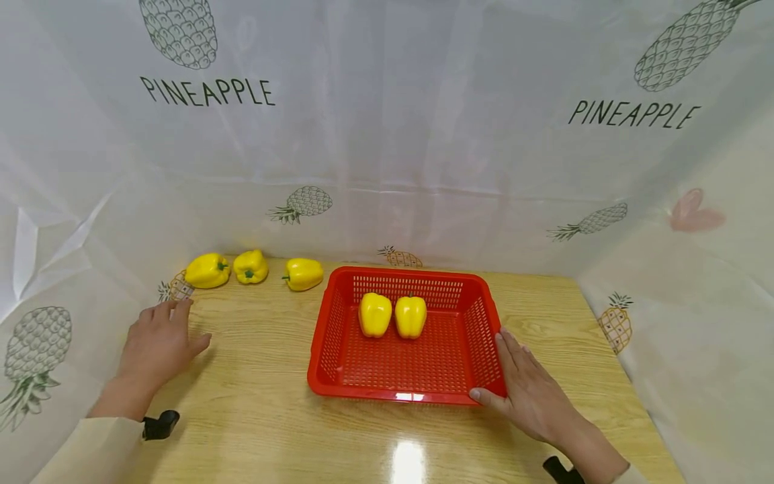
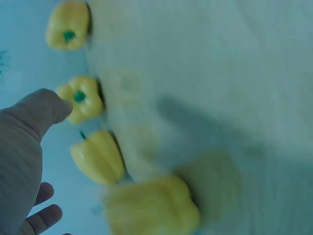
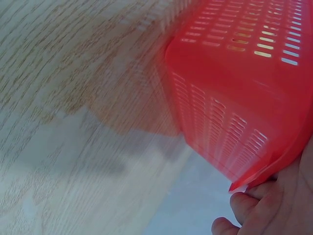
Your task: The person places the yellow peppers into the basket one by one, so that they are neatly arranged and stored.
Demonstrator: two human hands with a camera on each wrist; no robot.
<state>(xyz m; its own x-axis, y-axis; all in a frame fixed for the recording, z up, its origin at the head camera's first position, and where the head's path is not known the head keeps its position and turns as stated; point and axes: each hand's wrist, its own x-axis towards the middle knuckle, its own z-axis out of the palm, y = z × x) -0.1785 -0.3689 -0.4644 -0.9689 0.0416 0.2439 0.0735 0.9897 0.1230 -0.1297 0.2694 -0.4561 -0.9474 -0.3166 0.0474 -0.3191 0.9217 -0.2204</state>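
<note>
My right hand [image 1: 532, 396] holds the front right corner of a red plastic basket [image 1: 405, 395], thumb at the front rim and fingers along the right side. In the right wrist view its fingertips [image 3: 242, 205] touch the basket's outer rim. Two yellow bell peppers [image 1: 375, 314] lie inside the basket. My left hand [image 1: 158, 339], holding nothing, is over the table's left side with its thumb spread. Beyond it lie a yellow pepper [image 1: 207, 271], a second pepper [image 1: 250, 267] and a third pepper [image 1: 304, 274]. Another blurred yellow pepper [image 2: 151, 205] shows only in the left wrist view.
The wooden table [image 1: 254, 390] meets a white pineapple-print sheet [image 1: 387, 134] at the back and both sides. The loose peppers lie along the back left edge, close to the sheet.
</note>
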